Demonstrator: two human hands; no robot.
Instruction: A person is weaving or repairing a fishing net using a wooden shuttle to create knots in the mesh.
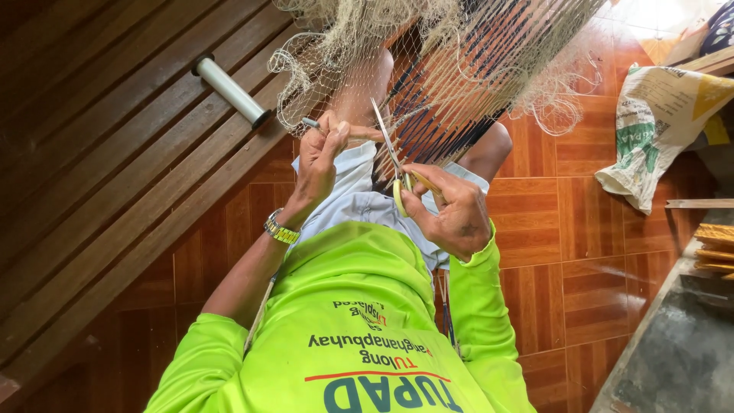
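Note:
A pale fishing net (459, 53) with dark blue strands hangs in front of me and drapes toward my lap. My left hand (319, 162), with a metal watch on the wrist, pinches a strand of the net along with a small grey stick (310, 122). My right hand (451, 214) grips scissors (390, 149) with yellow handles. Their blades are parted and point up into the mesh just right of the left hand's fingers. Below the hands are my bright green long-sleeved shirt (359, 306) and pale shorts.
A slatted wooden wall (99, 168) with a white tube (229, 90) mounted on it fills the left side. Reddish floor tiles (581, 229) lie to the right, with a printed white sack (657, 130) on them. A grey concrete ledge (673, 352) sits at lower right.

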